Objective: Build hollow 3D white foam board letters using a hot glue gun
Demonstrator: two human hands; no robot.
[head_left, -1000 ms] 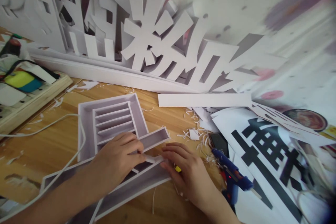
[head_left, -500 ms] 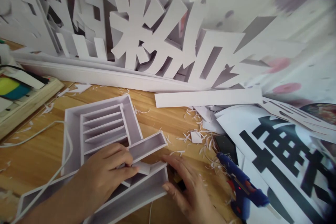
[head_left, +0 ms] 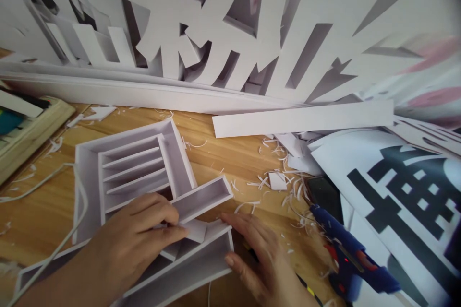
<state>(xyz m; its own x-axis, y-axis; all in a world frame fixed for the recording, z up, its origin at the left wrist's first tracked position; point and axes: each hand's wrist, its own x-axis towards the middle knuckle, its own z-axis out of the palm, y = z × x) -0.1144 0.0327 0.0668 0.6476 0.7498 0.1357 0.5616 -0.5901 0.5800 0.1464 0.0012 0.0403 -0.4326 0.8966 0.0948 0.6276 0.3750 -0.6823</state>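
A hollow white character-shaped frame (head_left: pixel 185 163) with thin walls lies on the wooden table. Over its lower middle, my left hand (head_left: pixel 144 230) pinches a small white strip (head_left: pixel 196 230) between thumb and fingers, inside the frame. My right hand (head_left: pixel 259 254) is at the frame's right end, its fingers at the tip of a wall and its thumb beside the lower compartment, thumb and fingers apart. A blue glue gun (head_left: pixel 353 244) lies to the right of my right hand. A white cable (head_left: pixel 81 192) crosses the frame's left side.
Large white cut-out characters (head_left: pixel 223 24) stand along the back. A long white strip (head_left: pixel 302 117) lies before them. At the right are printed sheets (head_left: pixel 406 201) and a dark phone-like object (head_left: pixel 326 194). White scraps (head_left: pixel 277 181) litter the table; a wooden-edged tray (head_left: pixel 39 134) is at the left.
The view has shifted and come slightly closer. Both hands keep nearly the same places on the frame. A black-and-yellow tool shows more below my right hand.
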